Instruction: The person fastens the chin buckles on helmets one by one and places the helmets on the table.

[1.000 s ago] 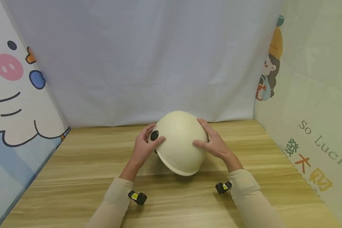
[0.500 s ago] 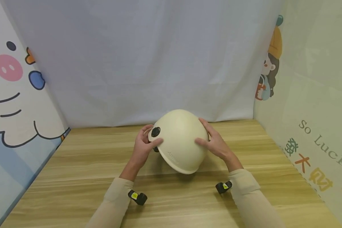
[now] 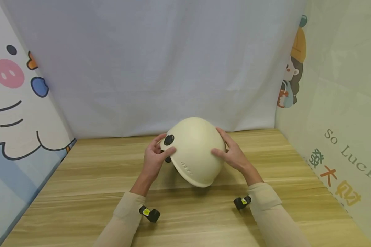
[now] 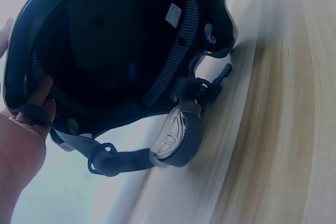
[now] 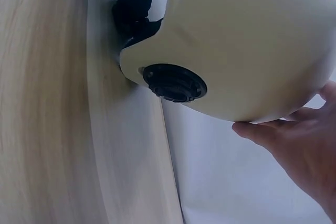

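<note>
A cream helmet [image 3: 196, 151] is tilted over the wooden table, its brim toward the front. My left hand [image 3: 154, 157] grips its left rim beside a black round side fitting [image 3: 169, 140], thumb outside. In the left wrist view, fingers [image 4: 42, 93] reach inside the dark padded lining [image 4: 113, 40]. A dark chin strap [image 4: 126, 161] with a clear chin cup [image 4: 170, 135] hangs from the rim. My right hand [image 3: 233, 154] holds the right side of the shell, thumb and fingers spread over it. The right wrist view shows another black side fitting [image 5: 175, 83] low near the table.
The wood-grain table [image 3: 89, 181] runs back to a white curtain [image 3: 173, 68]. Printed panels stand at the left [image 3: 15, 113] and right [image 3: 337, 103]. A small black wrist camera [image 3: 149, 214] is worn on the left sleeve, another [image 3: 242, 202] on the right.
The helmet has risen slightly in the head view and turned a little, with the side fitting moving up. Both hands keep hold of it.
</note>
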A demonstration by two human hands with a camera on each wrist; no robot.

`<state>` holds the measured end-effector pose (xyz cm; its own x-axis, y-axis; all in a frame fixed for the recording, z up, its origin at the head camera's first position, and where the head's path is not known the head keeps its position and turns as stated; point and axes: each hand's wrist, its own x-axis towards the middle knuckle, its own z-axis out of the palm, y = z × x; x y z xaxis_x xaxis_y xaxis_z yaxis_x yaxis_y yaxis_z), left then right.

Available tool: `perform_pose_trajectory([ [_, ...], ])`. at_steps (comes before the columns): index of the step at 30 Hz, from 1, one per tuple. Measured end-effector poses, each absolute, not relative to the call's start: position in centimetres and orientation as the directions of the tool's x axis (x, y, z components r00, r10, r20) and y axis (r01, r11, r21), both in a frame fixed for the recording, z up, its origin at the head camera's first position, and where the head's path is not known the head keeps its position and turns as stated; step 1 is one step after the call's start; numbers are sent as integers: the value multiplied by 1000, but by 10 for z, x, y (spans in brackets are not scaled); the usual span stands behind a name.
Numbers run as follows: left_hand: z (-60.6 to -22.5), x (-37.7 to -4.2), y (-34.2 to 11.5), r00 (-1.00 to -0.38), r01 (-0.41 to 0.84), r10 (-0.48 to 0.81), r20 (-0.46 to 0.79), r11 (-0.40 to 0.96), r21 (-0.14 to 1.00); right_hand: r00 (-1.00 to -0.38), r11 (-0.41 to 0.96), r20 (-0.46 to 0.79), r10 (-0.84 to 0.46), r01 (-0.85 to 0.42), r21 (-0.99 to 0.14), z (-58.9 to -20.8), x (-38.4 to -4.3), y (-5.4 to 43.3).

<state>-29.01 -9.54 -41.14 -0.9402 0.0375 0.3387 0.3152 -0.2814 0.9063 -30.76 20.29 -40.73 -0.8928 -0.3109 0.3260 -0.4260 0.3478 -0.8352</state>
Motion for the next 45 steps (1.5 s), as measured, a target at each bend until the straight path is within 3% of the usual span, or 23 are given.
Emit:
perform_pose_trajectory([
  [5, -410, -290, -96, -926, 351, 43, 376, -268, 897, -886, 327, 334, -320, -435, -839, -408, -307, 203],
  [12, -409, -287, -96, -886, 352, 199, 419, -300, 886, -885, 307, 341, -317, -435, -846, -410, -309, 203],
  [21, -413, -289, -97, -856, 363, 282, 434, -272, 891, -885, 310, 337, -322, -435, -846, -408, -307, 200],
  [31, -412, -290, -98, -838, 396, 294, 460, -252, 883, -903, 425, 329, -276, -421, -801, -399, -301, 198],
  [39, -408, -289, -97, -832, 412, 302, 466, -227, 882, -855, 445, 410, -319, -517, -731, -382, -292, 187],
  [45, -405, -288, -97, -839, 419, 278, 468, -221, 881, -852, 450, 386, -353, -517, -728, -379, -288, 183],
])
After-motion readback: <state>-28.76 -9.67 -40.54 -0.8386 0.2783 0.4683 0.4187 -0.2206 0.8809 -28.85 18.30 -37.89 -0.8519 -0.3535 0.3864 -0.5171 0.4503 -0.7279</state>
